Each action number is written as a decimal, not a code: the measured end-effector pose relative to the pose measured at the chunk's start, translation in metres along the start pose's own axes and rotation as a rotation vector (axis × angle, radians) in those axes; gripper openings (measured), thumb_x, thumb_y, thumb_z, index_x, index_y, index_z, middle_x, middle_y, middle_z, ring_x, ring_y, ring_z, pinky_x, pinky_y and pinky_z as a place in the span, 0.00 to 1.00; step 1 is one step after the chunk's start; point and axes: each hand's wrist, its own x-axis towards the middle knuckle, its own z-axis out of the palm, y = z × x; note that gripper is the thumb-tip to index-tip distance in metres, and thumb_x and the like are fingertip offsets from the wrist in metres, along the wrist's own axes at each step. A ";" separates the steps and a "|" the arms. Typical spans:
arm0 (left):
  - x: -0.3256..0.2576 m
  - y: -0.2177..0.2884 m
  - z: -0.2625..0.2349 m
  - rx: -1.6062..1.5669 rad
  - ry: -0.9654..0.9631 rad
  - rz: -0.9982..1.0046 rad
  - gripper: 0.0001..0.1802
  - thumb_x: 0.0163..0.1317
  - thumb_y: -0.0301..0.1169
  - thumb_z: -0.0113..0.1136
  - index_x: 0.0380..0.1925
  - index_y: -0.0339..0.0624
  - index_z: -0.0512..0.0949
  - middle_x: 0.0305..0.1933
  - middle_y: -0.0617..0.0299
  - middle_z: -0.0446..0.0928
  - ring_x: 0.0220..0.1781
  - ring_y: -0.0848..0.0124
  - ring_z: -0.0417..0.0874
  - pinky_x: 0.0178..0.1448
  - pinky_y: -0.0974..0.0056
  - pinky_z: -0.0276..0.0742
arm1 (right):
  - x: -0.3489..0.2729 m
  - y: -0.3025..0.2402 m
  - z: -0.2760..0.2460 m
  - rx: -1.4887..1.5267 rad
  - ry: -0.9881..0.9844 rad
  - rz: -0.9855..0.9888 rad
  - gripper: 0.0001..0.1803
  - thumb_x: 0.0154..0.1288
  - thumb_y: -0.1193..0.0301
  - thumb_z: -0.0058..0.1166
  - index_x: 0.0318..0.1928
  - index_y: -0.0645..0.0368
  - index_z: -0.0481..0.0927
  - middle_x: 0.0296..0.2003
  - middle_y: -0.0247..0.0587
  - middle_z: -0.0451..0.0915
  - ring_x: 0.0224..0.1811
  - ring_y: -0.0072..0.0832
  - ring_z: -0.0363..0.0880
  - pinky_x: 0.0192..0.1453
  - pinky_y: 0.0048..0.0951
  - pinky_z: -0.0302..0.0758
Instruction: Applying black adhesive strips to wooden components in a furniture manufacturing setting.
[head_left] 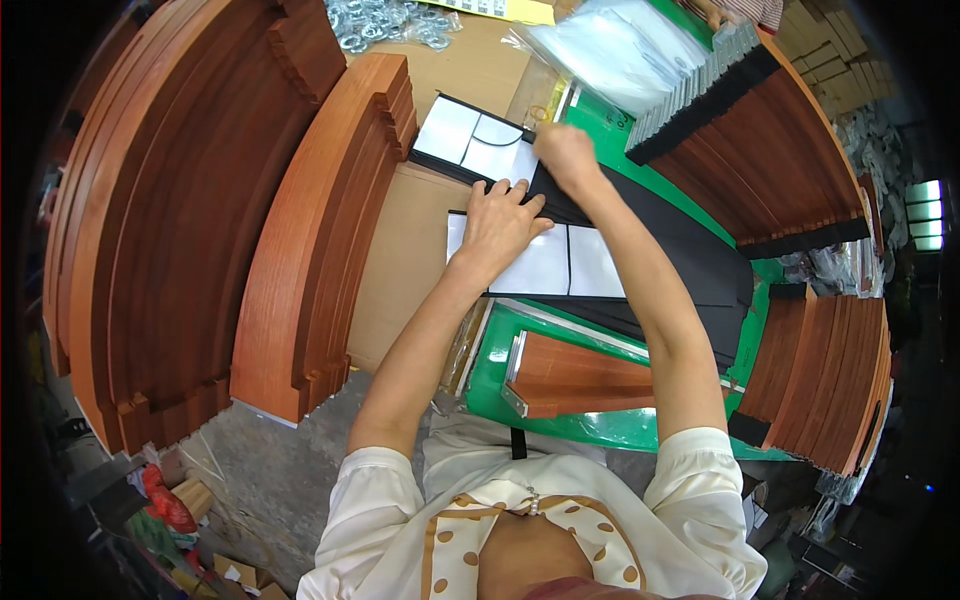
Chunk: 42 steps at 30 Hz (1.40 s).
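My left hand (pixel 503 215) lies flat with fingers spread, pressing near the edge of a black piece. That upper black piece carries white rectangular panels (pixel 445 128), and a thin black curved strip (pixel 490 140) runs across one of them toward my right hand. My right hand (pixel 565 155) is closed in a fist or pinch at the panel's right end; what its fingers hold is hidden. Below my left hand lies a second black-edged piece with white panels (pixel 595 262). Long black sheets (pixel 690 235) fan out in layers beneath my right forearm.
Stacks of reddish-brown wood-grain boards stand at left (pixel 320 230), far right (pixel 750 150) and near right (pixel 830 380). A brown board (pixel 575 375) rests on the green surface (pixel 490 350). Metal rings (pixel 385 25) and clear plastic sheets (pixel 620 50) lie at the back; another person's hand (pixel 712 14) shows there.
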 end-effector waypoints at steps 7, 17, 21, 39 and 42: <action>-0.001 -0.013 -0.002 -0.187 0.046 -0.017 0.17 0.59 0.40 0.58 0.46 0.46 0.79 0.50 0.55 0.79 0.51 0.57 0.79 0.50 0.55 0.72 | -0.036 0.003 -0.081 1.268 -0.211 0.544 0.13 0.71 0.67 0.45 0.37 0.64 0.78 0.34 0.42 0.82 0.32 0.24 0.82 0.36 0.21 0.81; -0.051 0.094 -0.135 -0.849 0.136 -0.104 0.07 0.54 0.26 0.65 0.32 0.34 0.81 0.29 0.61 0.81 0.32 0.75 0.80 0.37 0.69 0.74 | -0.183 -0.056 -0.186 0.778 0.107 -0.083 0.04 0.58 0.77 0.52 0.31 0.64 0.71 0.24 0.47 0.78 0.25 0.41 0.80 0.28 0.33 0.75; -0.097 0.130 -0.144 -0.785 0.045 -0.072 0.05 0.52 0.20 0.62 0.30 0.32 0.80 0.26 0.62 0.79 0.28 0.78 0.76 0.33 0.72 0.71 | -0.245 -0.071 -0.198 0.696 0.243 -0.194 0.06 0.53 0.78 0.56 0.30 0.62 0.71 0.23 0.45 0.75 0.25 0.44 0.78 0.26 0.36 0.74; -0.124 0.244 -0.096 -0.865 -0.299 0.246 0.16 0.46 0.24 0.68 0.38 0.34 0.78 0.40 0.54 0.80 0.42 0.67 0.81 0.46 0.65 0.76 | -0.420 -0.017 -0.219 1.050 0.047 0.289 0.11 0.53 0.75 0.61 0.39 0.63 0.82 0.31 0.40 0.80 0.33 0.29 0.80 0.37 0.28 0.77; -0.107 0.253 -0.072 -0.795 -0.233 0.324 0.24 0.46 0.34 0.70 0.45 0.37 0.77 0.44 0.54 0.79 0.47 0.63 0.79 0.52 0.60 0.73 | -0.440 0.009 -0.215 0.917 0.052 0.405 0.11 0.54 0.78 0.60 0.40 0.63 0.81 0.34 0.38 0.79 0.36 0.26 0.80 0.39 0.25 0.77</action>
